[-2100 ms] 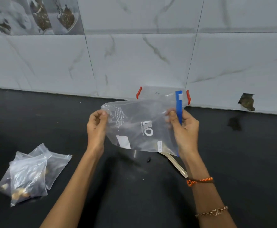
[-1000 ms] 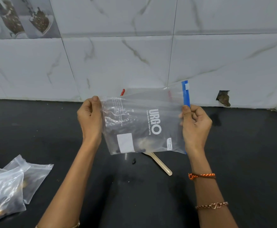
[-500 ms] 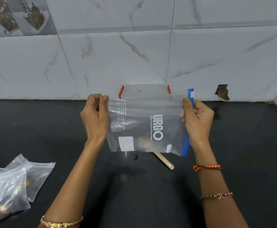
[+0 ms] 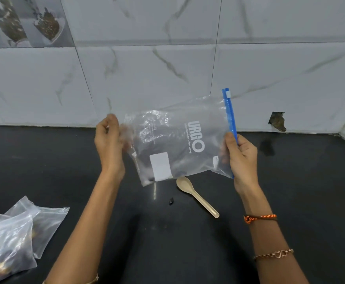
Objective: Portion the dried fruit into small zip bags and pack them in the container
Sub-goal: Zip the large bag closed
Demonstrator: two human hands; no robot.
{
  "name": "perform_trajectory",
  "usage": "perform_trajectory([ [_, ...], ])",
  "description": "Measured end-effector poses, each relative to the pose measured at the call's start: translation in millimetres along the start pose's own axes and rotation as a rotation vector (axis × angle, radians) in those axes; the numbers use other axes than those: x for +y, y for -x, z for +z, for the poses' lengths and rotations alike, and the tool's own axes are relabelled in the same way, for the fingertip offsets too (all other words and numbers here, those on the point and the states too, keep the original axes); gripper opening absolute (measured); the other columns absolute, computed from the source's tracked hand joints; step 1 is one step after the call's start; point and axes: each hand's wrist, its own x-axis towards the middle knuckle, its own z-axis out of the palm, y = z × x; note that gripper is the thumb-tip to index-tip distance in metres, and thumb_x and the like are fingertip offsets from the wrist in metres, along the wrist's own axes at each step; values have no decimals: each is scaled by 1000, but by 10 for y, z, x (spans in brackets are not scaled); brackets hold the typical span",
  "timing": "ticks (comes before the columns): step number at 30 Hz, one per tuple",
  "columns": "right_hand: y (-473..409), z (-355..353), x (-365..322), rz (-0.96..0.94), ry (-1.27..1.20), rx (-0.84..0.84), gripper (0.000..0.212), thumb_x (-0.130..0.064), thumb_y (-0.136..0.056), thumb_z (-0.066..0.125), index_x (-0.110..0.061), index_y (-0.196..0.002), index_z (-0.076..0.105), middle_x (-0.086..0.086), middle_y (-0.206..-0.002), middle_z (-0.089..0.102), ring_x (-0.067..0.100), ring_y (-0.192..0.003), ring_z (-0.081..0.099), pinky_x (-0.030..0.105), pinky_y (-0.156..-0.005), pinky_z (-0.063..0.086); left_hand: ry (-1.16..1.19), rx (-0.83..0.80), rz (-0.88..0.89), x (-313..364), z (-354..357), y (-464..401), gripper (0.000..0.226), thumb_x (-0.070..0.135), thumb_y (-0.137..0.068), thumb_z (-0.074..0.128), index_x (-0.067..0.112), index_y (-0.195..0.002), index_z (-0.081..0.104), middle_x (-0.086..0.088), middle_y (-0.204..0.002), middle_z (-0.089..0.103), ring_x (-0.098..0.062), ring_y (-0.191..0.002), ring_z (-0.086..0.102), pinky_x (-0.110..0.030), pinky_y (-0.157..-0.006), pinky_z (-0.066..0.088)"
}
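Right hand (image 4: 242, 158) fingers grasp the zip bag (image 4: 179, 144) at its blue strip (image 4: 230, 115); left hand (image 4: 108, 140) fingers pinch the opposite edge; spoon (image 4: 196, 195) on desk (image 4: 310, 191) below the fingers

This looks like a home kitchen. A black table (image 4: 290, 201) meets a wall of shiny white tiles (image 4: 157, 74) with grey lines. One tile (image 4: 24, 21) up in the corner has pictures of food. A small spoon (image 4: 196, 195) lies on the table.
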Motion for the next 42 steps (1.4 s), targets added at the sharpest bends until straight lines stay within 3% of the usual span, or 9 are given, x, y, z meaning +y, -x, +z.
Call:
perform_trajectory([
  [3, -12, -10, 2, 8, -61, 56, 27, -23, -96, 48, -10, -73, 55, -11, -54, 45, -1, -46, 41, 8, -46, 37, 125, -123, -288, -198, -123, 83, 55, 55, -93, 32, 11, -122, 47, -5, -100, 65, -12, -84, 64, -23, -71, 50],
  [6, -3, 2, 21, 19, -74, 65, 30, -22, -97, 45, -16, -68, 50, -12, -51, 42, -1, -44, 39, 8, -46, 36, -25, -298, -440, -357, -77, 248, 64, 64, -89, 25, 13, -111, 57, -5, -98, 68, -17, -87, 64, -28, -75, 48],
  [14, -18, -70, -52, 27, -100, 85, 25, -23, -97, 42, -18, -76, 54, -4, -63, 44, -5, -45, 46, 5, -49, 39, -19, -297, -286, -355, 197, 418, 29, 45, -95, 38, 23, -102, 56, 10, -91, 68, -10, -81, 65, -29, -73, 50],
  [19, -16, -85, 14, -57, -37, 83, 30, -22, -97, 44, -15, -68, 50, -7, -54, 41, 0, -43, 41, 11, -46, 37, -36, -218, -312, -399, 226, 372, 41, 62, -88, 41, 26, -99, 59, 1, -105, 67, -19, -99, 62, -40, -92, 46],
  [24, 34, -29, 85, -234, 138, 161, 35, -26, -94, 51, -21, -60, 42, -5, -52, 32, 4, -43, 33, 12, -44, 28, -145, 40, -70, -416, 256, 404, 43, 44, -96, 39, 14, -65, 44, -2, -67, 49, -15, -66, 46, -32, -66, 40],
  [28, 51, -21, 122, -417, 349, 221, 34, -39, -90, 52, -19, -64, 42, -12, -51, 32, 6, -45, 40, 14, -40, 30, -238, 138, 182, -425, 224, 330, 46, 30, -99, 38, 18, -56, 30, 4, -52, 32, -5, -47, 30, -25, -50, 29],
  [33, 58, 28, 204, -548, 402, 288, 46, -49, -93, 37, -10, -70, 47, -11, -51, 32, 5, -36, 30, 18, -40, 35, -236, 208, 292, -482, 209, 283, 43, 25, -99, 39, 22, -57, 32, 5, -51, 34, -4, -45, 35, -22, -50, 32],
  [39, 51, 72, 169, -642, 445, 372, 56, -44, -96, 32, 0, -66, 49, -8, -50, 31, -5, -35, 24, 7, -38, 32, -198, 245, 376, -432, 204, 222, 43, 24, -97, 40, 23, -55, 28, 4, -50, 30, -4, -44, 32, -17, -48, 27],
  [42, 80, 55, 173, -583, 390, 313, 54, -49, -95, 32, -7, -66, 46, -15, -50, 28, 7, -38, 39, 10, -39, 31, -212, 219, 361, -435, 159, 239, 41, 26, -96, 38, 23, -56, 30, 5, -51, 31, -5, -45, 33, -19, -49, 29],
])
